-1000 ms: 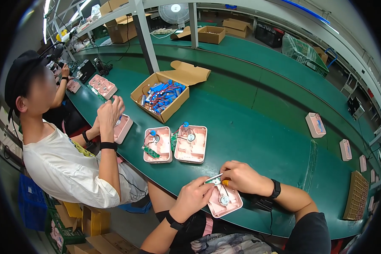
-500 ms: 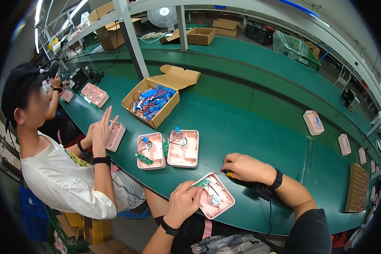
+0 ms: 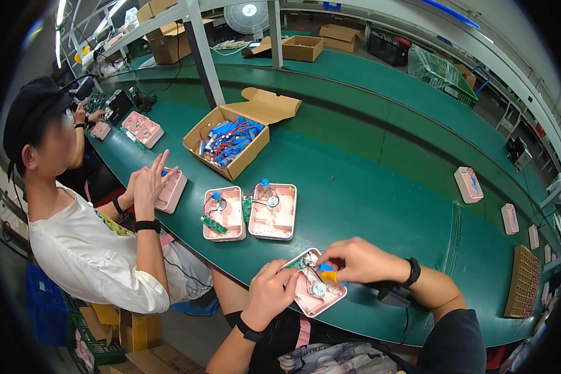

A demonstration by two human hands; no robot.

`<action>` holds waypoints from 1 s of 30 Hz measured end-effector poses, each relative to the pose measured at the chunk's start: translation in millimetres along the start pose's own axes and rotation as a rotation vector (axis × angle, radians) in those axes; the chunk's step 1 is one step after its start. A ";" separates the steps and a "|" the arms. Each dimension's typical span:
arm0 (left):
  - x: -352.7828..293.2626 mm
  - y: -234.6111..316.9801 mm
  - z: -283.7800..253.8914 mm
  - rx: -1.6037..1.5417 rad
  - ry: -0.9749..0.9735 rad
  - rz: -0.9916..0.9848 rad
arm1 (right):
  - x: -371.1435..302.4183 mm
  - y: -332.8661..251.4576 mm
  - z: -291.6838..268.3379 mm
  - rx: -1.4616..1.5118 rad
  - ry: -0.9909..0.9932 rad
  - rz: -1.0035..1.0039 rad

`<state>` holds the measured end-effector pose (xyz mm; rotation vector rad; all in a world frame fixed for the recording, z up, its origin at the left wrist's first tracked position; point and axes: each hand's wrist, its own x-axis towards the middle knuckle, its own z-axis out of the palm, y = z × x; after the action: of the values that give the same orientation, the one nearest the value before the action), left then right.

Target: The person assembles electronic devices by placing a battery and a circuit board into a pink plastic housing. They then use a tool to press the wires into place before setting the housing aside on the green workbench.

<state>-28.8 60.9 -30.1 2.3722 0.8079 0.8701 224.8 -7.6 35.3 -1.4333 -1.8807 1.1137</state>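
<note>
A pink plastic case lies at the table's near edge, its open side up. Inside it are a small green circuit board, a round silver speaker-like part and thin wires. My left hand is closed on the case's left rim. My right hand hovers over the case's far right side, fingers pinched on a short orange-yellow cylindrical piece. A blue part shows beside those fingers; its full shape is hidden.
Two pink cases with boards and blue parts stand ahead on the left. Behind them is a cardboard box of blue wired batteries. A co-worker handles another case at left. A brown gridded tray and more pink cases lie far right.
My right hand has moved left from the table to over the case, bringing the orange-yellow piece with it. A blue part now shows at the case. My left hand stays on the rim.
</note>
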 end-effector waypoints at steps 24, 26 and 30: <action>-5.7 7.3 3.2 0.082 0.049 -0.037 | -34.3 -20.7 32.1 -0.696 -0.032 -0.080; -6.4 11.7 6.0 0.156 0.072 -0.062 | -36.0 -44.7 39.3 -0.717 -0.140 0.125; -5.1 16.2 10.8 0.238 -0.009 -0.072 | -44.4 -34.0 59.2 -0.741 -0.015 0.201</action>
<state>-18.7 43.6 -29.7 2.5301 1.0366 0.7701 173.3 -70.7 36.2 -2.0364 -2.3257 0.5011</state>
